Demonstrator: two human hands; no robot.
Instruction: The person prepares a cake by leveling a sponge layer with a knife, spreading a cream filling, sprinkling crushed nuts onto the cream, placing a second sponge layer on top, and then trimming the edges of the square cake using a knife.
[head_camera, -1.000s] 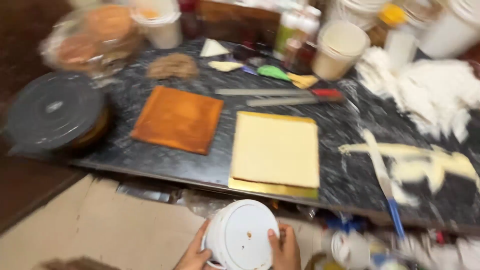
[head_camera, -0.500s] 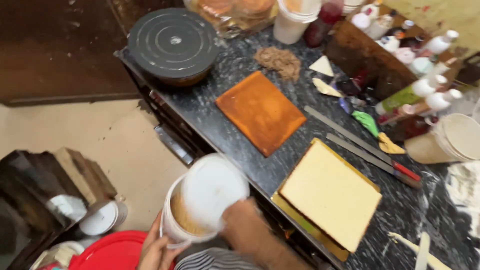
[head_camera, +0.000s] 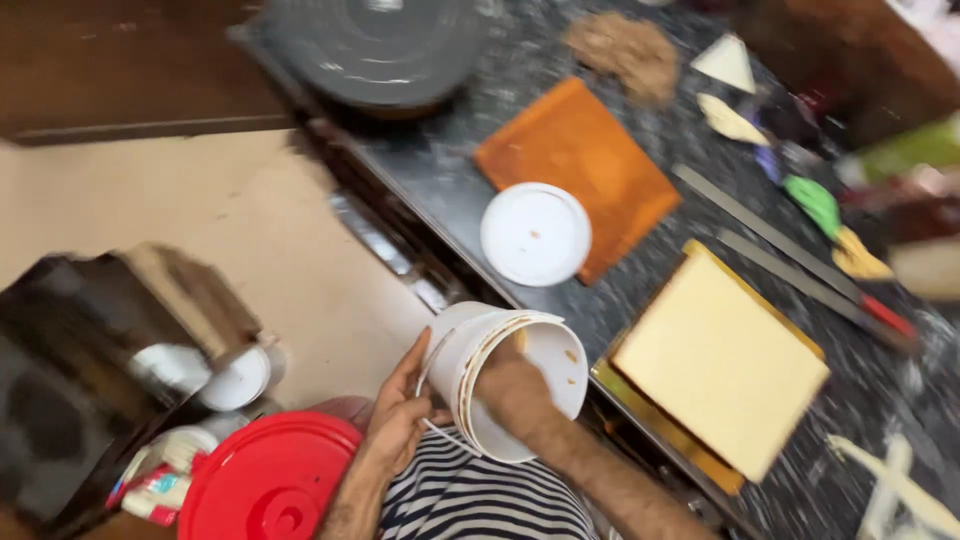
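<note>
Below the counter edge, near the bottom of the blurred view, a white bucket is tilted with its mouth toward the dark speckled counter. Left hand cups the bucket's outer wall, fingers curled against it beside the thin wire handle. Right hand reaches into the bucket's mouth; its fingers are hidden inside, so whether they grip anything cannot be told, and the contents are not visible beyond brown smears on the inner wall. A round white lid lies flat on the counter, overlapping the corner of an orange-brown cake slab. A pale yellow cake slab sits on a gold board to the right. A red lid is cut off at the lower edge, and the dark round turntable is cropped at the top.
</note>
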